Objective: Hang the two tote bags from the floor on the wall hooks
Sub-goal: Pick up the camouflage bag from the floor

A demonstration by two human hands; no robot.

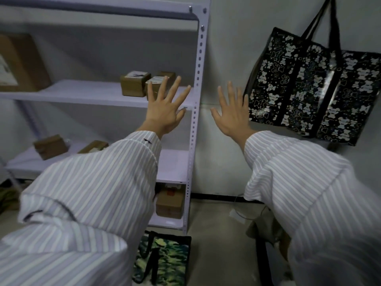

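A black tote bag with a white bear print (313,93) hangs on the wall at the right by its black straps; the hook lies above the frame's top edge. A green patterned tote bag with black handles (165,259) lies on the floor by the foot of the shelf. My left hand (167,108) is raised in front of the shelf, fingers spread, holding nothing. My right hand (231,112) is raised in front of the wall, just left of the hanging bag, fingers spread and empty.
A pale metal shelf unit (195,100) fills the left side and carries several cardboard boxes (135,82). Another box (169,203) sits on its lowest level. A beige cloth (266,228) and a white cable lie on the floor at the right.
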